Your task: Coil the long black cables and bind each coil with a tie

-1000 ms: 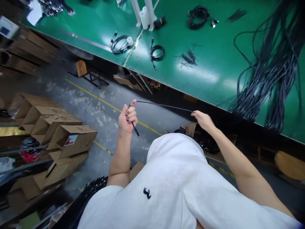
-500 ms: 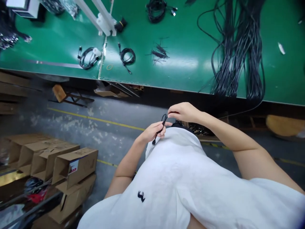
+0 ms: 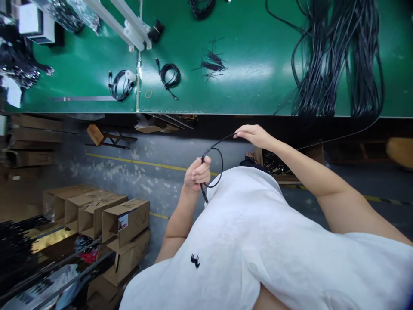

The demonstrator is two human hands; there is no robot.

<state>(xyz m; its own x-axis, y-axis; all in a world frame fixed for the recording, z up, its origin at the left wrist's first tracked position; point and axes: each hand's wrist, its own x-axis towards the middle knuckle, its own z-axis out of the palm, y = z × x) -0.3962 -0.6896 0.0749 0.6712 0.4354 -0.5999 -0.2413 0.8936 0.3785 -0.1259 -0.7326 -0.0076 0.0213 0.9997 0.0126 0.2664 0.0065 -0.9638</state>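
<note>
A thin black cable runs between my two hands in front of the white shirt. My left hand is closed around it, with a dark connector end hanging below the fingers. One loose loop bulges out to the right of that fist. Higher up and to the right, my right hand pinches the cable between thumb and fingertips. From near the right forearm a thin line leads up to the long bundle of black cables on the green table.
Coiled black cables and a pile of short black ties lie on the table. White posts stand at its seam, near a rubber band. Cardboard boxes are stacked on the floor at left, below a wooden stool.
My hands have moved apart: the right went up and right, the left slightly left. The cable between them now spans a longer stretch with a wider loop. The view has shifted a little.
</note>
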